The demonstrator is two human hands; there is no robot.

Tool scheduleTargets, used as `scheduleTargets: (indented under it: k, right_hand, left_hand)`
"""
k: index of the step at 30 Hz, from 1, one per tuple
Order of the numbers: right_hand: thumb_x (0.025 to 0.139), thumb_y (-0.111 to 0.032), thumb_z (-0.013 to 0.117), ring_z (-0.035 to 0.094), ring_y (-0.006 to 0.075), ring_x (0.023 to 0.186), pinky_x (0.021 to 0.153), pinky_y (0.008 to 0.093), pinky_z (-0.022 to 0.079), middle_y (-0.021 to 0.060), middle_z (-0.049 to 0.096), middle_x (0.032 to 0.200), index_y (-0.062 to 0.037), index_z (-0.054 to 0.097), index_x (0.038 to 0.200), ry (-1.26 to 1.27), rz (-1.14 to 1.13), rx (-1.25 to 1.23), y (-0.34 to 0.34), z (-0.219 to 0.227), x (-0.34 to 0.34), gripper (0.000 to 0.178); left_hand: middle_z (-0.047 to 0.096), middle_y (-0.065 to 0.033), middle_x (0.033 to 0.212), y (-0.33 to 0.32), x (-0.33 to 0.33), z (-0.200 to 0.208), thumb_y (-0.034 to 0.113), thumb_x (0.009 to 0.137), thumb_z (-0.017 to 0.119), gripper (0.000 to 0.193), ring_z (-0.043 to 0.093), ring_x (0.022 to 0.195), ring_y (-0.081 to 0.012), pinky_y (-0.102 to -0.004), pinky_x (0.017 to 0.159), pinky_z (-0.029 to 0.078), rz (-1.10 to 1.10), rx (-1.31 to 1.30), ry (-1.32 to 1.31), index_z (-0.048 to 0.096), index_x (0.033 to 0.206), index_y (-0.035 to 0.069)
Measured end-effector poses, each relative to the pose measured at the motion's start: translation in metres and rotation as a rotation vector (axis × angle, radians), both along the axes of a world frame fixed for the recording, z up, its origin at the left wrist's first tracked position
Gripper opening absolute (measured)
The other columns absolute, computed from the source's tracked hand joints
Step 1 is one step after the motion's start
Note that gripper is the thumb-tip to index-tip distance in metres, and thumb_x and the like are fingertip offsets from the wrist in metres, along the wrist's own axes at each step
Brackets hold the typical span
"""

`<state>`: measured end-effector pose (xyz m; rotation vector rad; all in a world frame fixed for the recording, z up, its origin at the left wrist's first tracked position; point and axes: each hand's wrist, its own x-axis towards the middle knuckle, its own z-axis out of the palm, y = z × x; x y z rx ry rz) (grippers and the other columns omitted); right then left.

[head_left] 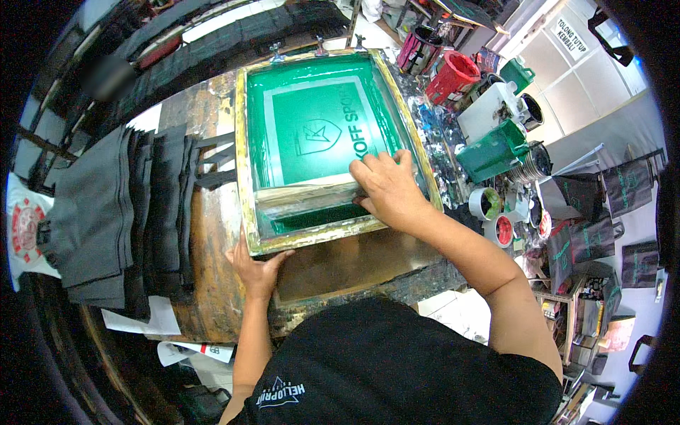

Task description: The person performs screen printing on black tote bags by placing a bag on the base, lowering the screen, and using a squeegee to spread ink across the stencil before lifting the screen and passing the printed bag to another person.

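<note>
A screen printing frame (242, 134), yellowed and ink-stained along its rim, lies on a worn wooden table. Its mesh (283, 120) is green, with a paler rectangle holding a shield emblem and lettering. Across the near part of the mesh lies a wide squeegee (304, 195) with a pale edge. My right hand (388, 185) is closed round the squeegee's right end. Dark green ink (319, 218) pools on its near side. My left hand (256, 268) grips the frame's near left corner, thumb along the near edge and fingers on the left side.
Black fabric bags (106, 212) lie in an overlapping stack at left, some straps reaching the frame. Hinge clamps (320, 47) line the frame's far edge. On the right stand a red bucket (452, 76), a green container (492, 150) and small ink tubs (485, 203). Printed black bags (591, 237) hang beyond.
</note>
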<state>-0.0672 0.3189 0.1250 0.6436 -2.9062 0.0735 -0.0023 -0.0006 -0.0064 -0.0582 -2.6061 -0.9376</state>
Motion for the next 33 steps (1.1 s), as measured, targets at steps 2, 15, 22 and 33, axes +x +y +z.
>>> scheduleTargets:
  k: [2,15,22,33]
  right_hand:
    - [0.071,-0.020,0.087,0.058,0.0294,0.104,0.091,0.0528,0.036,0.0082,0.059,0.105,-0.0110,0.053,0.120,0.017,-0.010,-0.002,-0.001,-0.006,-0.022,0.060]
    - [0.073,-0.029,0.089,0.064,0.0326,0.118,0.097,0.0660,0.035,0.0089,0.070,0.118,-0.0168,0.057,0.130,-0.026,0.002,0.043,0.024,-0.029,-0.273,0.067]
    - [0.072,-0.034,0.092,0.062,0.0354,0.124,0.096,0.0728,0.034,0.0096,0.070,0.126,-0.0131,0.054,0.129,-0.078,0.020,0.055,0.024,-0.029,-0.366,0.072]
    - [0.074,-0.026,0.089,0.062,0.0298,0.116,0.091,0.0588,0.040,0.0057,0.067,0.114,-0.0158,0.056,0.125,0.152,-0.011,0.012,0.023,-0.027,-0.338,0.062]
  left_hand:
    - [0.068,-0.0195,0.119,-0.003,0.001,-0.003,0.046,0.051,0.100,0.121,0.058,0.109,-0.0349,-0.0460,0.099,0.039,0.005,-0.016,-0.005,0.049,0.149,-0.001]
    - [0.068,-0.0163,0.111,-0.008,0.001,-0.004,0.052,0.046,0.099,0.126,0.056,0.100,-0.0328,-0.0455,0.094,0.039,-0.038,-0.014,-0.016,0.051,0.146,-0.007]
    - [0.063,-0.0125,0.097,-0.007,-0.001,0.000,0.065,0.047,0.095,0.111,0.052,0.095,-0.0332,-0.0466,0.091,0.038,-0.021,-0.070,0.013,0.063,0.128,-0.003]
    - [0.054,-0.0148,0.118,-0.005,-0.025,0.055,0.071,0.050,0.090,0.106,0.049,0.116,-0.0365,-0.0553,0.105,0.033,0.025,-0.325,-0.079,0.067,0.134,0.010]
